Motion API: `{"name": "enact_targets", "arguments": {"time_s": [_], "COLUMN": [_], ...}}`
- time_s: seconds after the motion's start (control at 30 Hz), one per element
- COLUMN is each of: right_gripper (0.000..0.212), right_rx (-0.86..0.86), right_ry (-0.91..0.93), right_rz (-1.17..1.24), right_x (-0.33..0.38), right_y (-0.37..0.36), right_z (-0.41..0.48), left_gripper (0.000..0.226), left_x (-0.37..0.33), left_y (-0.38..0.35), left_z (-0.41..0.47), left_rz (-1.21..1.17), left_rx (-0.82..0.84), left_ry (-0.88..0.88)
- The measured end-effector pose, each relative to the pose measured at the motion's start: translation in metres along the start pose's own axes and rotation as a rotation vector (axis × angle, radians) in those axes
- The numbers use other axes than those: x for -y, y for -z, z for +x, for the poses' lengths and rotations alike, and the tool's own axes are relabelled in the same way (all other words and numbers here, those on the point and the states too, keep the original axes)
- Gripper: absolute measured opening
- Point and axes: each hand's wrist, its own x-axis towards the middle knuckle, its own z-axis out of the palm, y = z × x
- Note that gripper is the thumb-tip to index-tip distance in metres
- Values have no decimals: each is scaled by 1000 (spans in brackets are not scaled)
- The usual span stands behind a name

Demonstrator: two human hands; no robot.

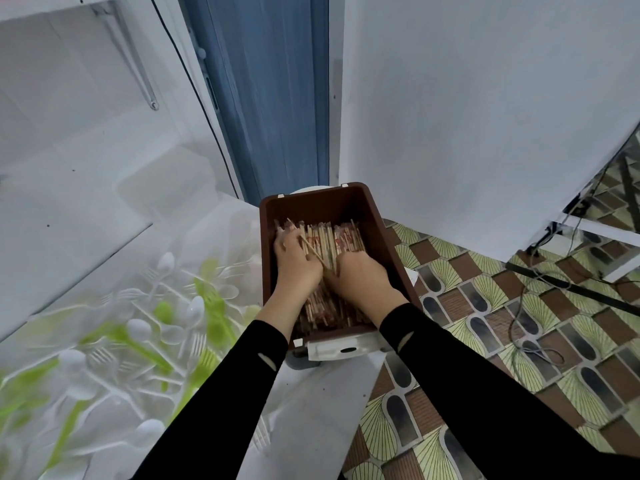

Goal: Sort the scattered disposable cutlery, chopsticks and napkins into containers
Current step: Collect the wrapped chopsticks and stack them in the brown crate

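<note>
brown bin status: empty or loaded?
Loaded, not full. Wrapped chopsticks cover the floor of the brown bin; its far inner wall above them is bare. Both the left hand and right hand are on the pile.

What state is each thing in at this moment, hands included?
brown bin, open-topped, holding chopsticks.
chopsticks, wrapped, piled lengthwise in the bin.
left hand, on the chopsticks, grip unclear.
right hand, on the chopsticks, fingers hidden.
plastic spoons and forks, scattered unsorted outside the bin.

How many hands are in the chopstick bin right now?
2. The left hand lies on the wrapped wooden chopsticks at the left of the brown rectangular plastic bin; the right hand is beside it, mid-bin.
</note>
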Motion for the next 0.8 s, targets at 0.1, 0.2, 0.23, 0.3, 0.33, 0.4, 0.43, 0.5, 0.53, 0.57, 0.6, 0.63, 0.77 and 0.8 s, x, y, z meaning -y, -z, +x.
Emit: {"name": "enact_targets", "arguments": {"time_s": [0.1,0.2,0.23,0.3,0.33,0.4,0.43,0.5,0.53,0.57,0.6,0.63,0.77,0.8], "right_gripper": [40,41,41,39,38,35,33,30,29,29,29,31,42,46], "right_rx": [54,210,241,227,188,74,13,-110,-164,-220,-275,-334,-510,-496], "right_ry": [14,1,-4,-15,-18,-14,-8,10,28,61,105,171,451,493], "right_rz": [16,-76,-90,-74,-53,-3,22,80,116,158,203,243,318,304], "right_x": [1,-1,-2,-3,-3,-1,0,5,7,12,17,26,68,79], "right_y": [0,-2,-2,1,4,10,12,15,16,16,16,13,-14,-24], "right_z": [-7,-10,-11,-13,-16,-22,-26,-37,-43,-52,-60,-73,-119,-131], "left_gripper": [52,56,59,68,71,68,62,54,52,48,41,35,29,29], "left_x": [3,6,7,7,7,6,4,-6,-10,-14,-18,-16,26,43], "left_y": [-2,-4,-5,-7,-7,-6,-5,5,12,23,33,46,104,118], "left_z": [1,5,5,8,8,9,7,-6,-13,-25,-36,-52,-115,-131], "left_rz": [88,131,174,248,263,231,175,16,-67,-143,-214,-275,-366,-372], "left_rx": [-7,75,124,208,241,317,331,264,192,119,66,29,-50,-69], "left_ry": [-42,39,78,112,116,132,130,100,62,6,-57,-105,-118,-97]}}
